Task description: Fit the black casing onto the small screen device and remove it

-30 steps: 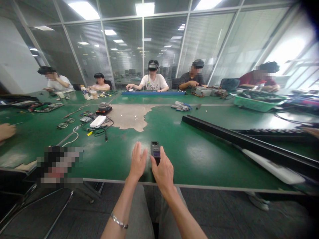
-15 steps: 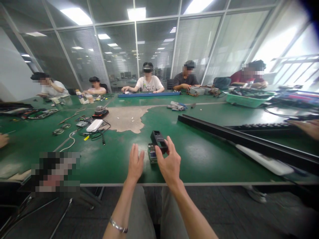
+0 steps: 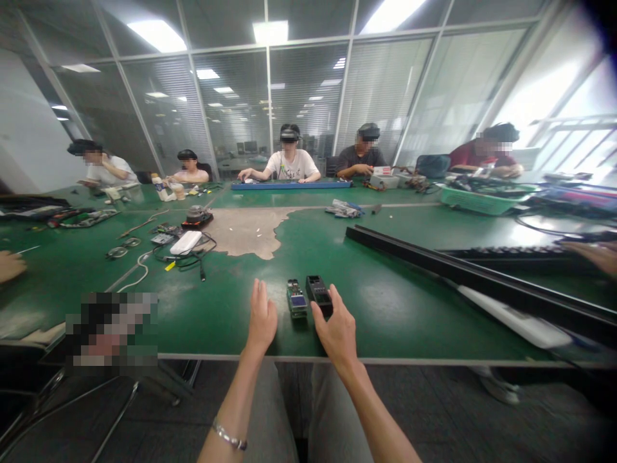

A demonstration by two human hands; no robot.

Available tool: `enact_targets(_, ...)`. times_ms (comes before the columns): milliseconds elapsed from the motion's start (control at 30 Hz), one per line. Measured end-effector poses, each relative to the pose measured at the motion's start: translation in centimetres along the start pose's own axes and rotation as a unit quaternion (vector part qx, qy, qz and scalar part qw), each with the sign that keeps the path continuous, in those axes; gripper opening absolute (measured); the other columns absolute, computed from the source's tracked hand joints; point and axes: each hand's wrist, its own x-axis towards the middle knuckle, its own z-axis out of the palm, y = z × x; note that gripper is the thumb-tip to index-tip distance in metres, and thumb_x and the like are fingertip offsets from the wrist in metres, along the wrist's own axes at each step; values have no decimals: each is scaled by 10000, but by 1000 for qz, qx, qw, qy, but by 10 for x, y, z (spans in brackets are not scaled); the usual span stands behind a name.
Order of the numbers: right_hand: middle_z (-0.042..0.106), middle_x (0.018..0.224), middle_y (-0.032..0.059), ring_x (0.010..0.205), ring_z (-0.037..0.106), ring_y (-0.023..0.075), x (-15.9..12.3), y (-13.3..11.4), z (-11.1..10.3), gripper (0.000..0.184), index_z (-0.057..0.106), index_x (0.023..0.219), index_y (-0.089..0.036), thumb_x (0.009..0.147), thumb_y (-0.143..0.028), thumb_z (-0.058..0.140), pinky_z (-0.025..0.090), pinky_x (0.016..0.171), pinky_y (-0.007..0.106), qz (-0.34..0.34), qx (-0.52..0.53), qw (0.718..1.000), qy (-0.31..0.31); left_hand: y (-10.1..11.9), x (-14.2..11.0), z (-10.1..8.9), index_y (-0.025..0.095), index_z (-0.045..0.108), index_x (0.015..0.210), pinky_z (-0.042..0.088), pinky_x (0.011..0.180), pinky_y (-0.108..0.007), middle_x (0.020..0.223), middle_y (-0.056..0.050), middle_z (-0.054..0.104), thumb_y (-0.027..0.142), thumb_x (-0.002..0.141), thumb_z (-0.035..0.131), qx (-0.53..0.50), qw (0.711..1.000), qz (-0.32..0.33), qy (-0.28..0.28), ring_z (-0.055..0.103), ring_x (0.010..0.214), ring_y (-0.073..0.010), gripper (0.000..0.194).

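A small green circuit board with a display (image 3: 297,301) lies on the green table in front of me. Just right of it, apart by a narrow gap, is a black plastic housing (image 3: 317,287) with cut-out openings. My right hand (image 3: 336,326) has its thumb and fingers on either side of the housing's near end, which they partly hide. To the left of the board, my left hand (image 3: 263,316) is open, fingers stretched out, holding nothing and not touching the board.
A long black rail (image 3: 434,267) slants across the right side, over a white elongated object (image 3: 513,316). Cables and a white box (image 3: 186,242) lie left, near a bare tan patch (image 3: 245,233). A green basket (image 3: 482,200) stands far right. Several people sit around the table.
The black housing has come down from over the board onto the table at its right, with my right hand. The left hand has barely moved. The board now shows more fully.
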Motion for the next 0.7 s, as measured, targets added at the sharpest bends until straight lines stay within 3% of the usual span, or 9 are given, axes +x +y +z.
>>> enact_targets(133, 546, 1379, 223, 1255, 556, 299, -3, 7, 3, 665, 398, 1444, -65, 905, -439, 508, 459, 1029, 467, -13, -11, 1000, -11, 1, 0, 4, 132, 443, 1418, 168, 1216, -454, 1609, -119, 217, 246, 919, 372, 53, 998, 26, -5, 134, 1496, -248, 517)
enact_targets(400, 498, 1427, 217, 1302, 499, 325, -5, 13, 8, 727, 356, 1467, -50, 895, -467, 520, 428, 1058, 481, -21, -34, 999, -23, 7, -2, 1, 152, 593, 1284, 193, 1201, -489, 1589, -123, 274, 271, 930, 409, 152, 983, 58, -78, 148, 1491, -298, 416)
enact_targets(700, 558, 1365, 215, 1245, 552, 311, -5, 11, 7, 651, 427, 1424, -46, 916, -448, 494, 449, 1039, 462, -23, -48, 998, -34, 13, -1, -3, 175, 626, 1237, 216, 1185, -514, 1555, -122, 350, 329, 953, 393, 185, 976, 61, -102, 205, 1473, -315, 399)
